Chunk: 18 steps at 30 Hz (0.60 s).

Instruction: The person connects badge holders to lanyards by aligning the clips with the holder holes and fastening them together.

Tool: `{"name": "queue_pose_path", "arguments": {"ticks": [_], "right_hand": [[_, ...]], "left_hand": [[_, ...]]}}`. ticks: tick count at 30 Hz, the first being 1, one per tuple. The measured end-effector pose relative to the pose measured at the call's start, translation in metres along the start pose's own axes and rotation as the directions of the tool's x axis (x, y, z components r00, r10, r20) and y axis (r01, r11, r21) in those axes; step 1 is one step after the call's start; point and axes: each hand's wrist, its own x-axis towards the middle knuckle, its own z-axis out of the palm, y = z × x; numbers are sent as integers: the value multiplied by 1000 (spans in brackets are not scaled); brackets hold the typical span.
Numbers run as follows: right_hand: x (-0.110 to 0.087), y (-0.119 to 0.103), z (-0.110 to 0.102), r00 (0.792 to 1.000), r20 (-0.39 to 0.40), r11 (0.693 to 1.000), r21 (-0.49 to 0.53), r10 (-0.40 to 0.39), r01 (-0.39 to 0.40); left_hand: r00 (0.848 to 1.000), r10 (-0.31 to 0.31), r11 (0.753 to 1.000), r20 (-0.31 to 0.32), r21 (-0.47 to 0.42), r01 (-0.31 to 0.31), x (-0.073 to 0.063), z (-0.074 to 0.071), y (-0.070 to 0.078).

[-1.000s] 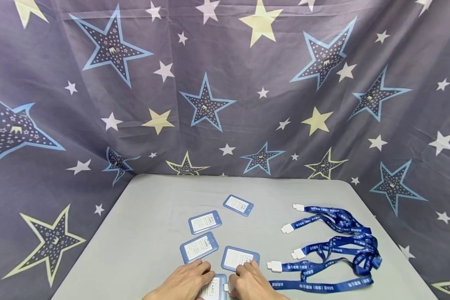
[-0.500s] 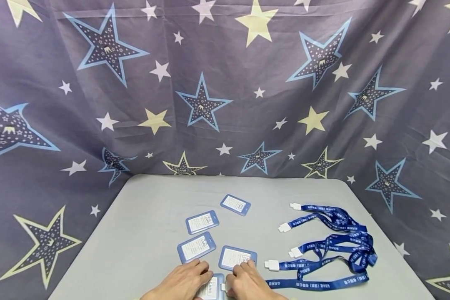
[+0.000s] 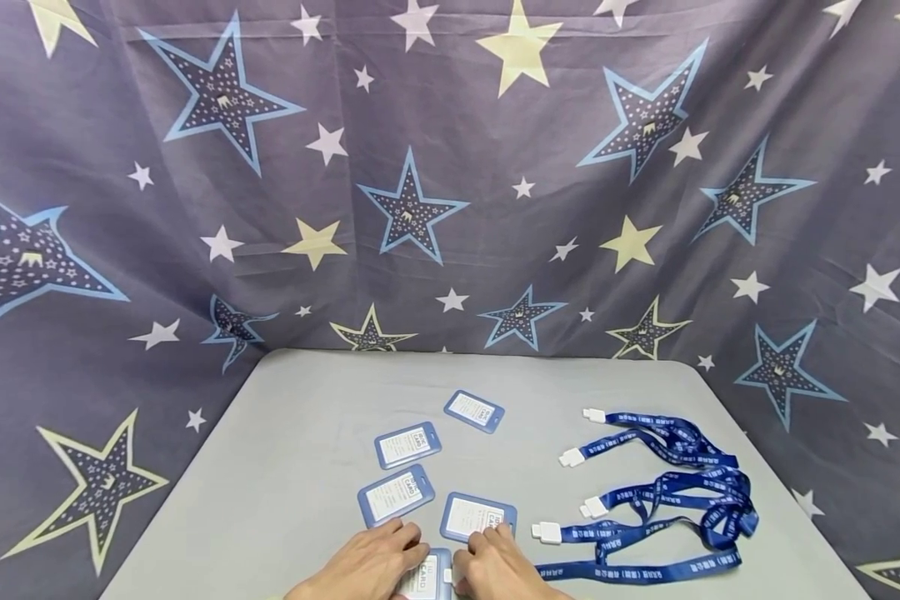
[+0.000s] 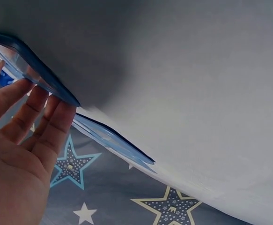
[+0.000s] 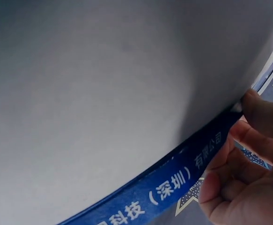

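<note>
At the near edge of the table, my left hand grips a blue-framed badge holder with a white card insert. In the left wrist view, the fingers of that hand lie against the badge holder. My right hand pinches the end of a blue lanyard close to the holder's slotted end. A small bit of white clip shows at that end; the fingers cover the rest, so how far it is in the slot cannot be told. The right wrist view shows the lanyard's printed strap running from the fingers.
Just beyond my hands lie two badge holders, one on the left and one on the right. Two more lie farther back. Several blue lanyards with white clips are heaped at the right. A starry curtain surrounds the table.
My right hand has shifted slightly left toward the held badge holder, and less of the white clip shows between them. The left hand keeps its grip. The camera view sways a little.
</note>
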Motion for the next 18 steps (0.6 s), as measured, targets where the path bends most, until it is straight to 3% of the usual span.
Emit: {"name": "queue_pose_path", "arguments": {"ticks": [8,18], "right_hand": [[-1,2,-3,998,55,998,51,34,-36],[-3,6,-4,998,50,999,33,23,-24]], "left_hand": [[998,-50,997,36,-57,52,0,-1,1],[998,-55,995,7,-87,56,-1,-2,0]]}}
